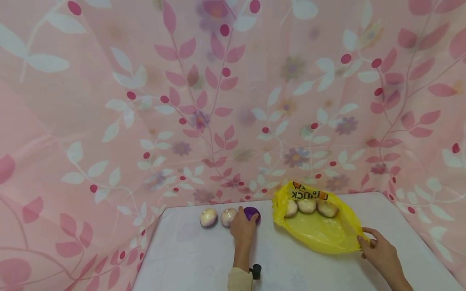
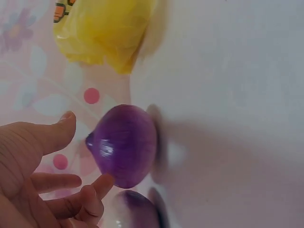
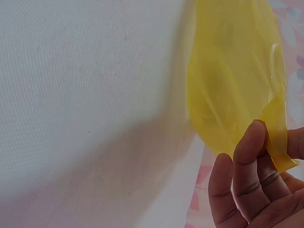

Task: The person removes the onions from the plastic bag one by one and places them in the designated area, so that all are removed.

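A glossy purple onion (image 1: pixel 252 215) with a pointed tip rests on the white table. My left hand (image 1: pixel 243 228) reaches over it; in the left wrist view the thumb (image 2: pixel 64 130) stands apart from the onion, and a fingertip (image 2: pixel 105 183) is at its lower side. Two pale onion-like bulbs, one (image 1: pixel 208 218) farther left and another (image 1: pixel 228 217) beside the hand, are in the same row. My right hand (image 1: pixel 380 250) pinches the rim of a yellow plastic bag (image 1: pixel 327 234), holding its mouth spread. Several pale bulbs (image 1: pixel 307 205) lie inside the bag.
The white-covered table (image 1: pixel 189 262) carries everything. Behind it and at both sides hangs a pink floral curtain (image 1: pixel 233 121), close to the table's far edge. The bag occupies the right half of the table.
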A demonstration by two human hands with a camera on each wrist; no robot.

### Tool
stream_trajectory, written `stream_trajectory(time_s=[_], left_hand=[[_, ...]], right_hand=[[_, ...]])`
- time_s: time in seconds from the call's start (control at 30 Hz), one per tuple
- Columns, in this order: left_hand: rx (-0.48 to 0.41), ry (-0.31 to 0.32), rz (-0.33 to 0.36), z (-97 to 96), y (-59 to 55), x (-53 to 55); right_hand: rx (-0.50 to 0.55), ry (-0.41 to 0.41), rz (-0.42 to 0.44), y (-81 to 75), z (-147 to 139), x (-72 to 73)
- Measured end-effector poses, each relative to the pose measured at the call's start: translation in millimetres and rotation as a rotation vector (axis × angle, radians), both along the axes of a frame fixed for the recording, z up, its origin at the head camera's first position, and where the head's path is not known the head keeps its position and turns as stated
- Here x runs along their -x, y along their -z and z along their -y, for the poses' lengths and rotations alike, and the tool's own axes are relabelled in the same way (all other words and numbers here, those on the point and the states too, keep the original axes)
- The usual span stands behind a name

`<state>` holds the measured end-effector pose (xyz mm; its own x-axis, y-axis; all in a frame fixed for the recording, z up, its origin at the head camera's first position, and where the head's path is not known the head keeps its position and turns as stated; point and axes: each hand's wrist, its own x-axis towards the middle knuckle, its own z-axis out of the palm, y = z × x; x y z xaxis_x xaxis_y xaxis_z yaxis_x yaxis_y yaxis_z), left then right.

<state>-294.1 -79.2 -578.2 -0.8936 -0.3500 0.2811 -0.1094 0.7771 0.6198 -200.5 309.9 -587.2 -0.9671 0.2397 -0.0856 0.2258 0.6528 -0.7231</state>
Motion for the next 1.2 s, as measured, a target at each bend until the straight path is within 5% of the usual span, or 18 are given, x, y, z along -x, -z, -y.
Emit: stream_trajectory(time_s=[0.23,0.43,0.67,0.9,1.2], left_hand=[[0.029,0.053,-0.016,-10.6,-19.3,-1.8],[-0.048,0.197,-0.024,-30.8,-32.0,-3.3],[-0.167,0.260,-0.095,-59.0,-30.9,-7.4],[-0.166,0.299,-0.131,-84.9,-26.0,-12.9],[-0.258,0.395,-0.099,-113.3,-20.6,-12.0]], right_hand=[[0.007,0.003,0.004,-1.6,0.6,-0.6],[-0.001,0.010,0.005,-0.7,-1.3,-1.1],[0.007,0.008,0.004,0.7,-1.7,-0.9],[0.012,0.018,0.005,1.0,-0.7,-0.3],[0.017,0.022,0.009,2.8,1.1,0.1]])
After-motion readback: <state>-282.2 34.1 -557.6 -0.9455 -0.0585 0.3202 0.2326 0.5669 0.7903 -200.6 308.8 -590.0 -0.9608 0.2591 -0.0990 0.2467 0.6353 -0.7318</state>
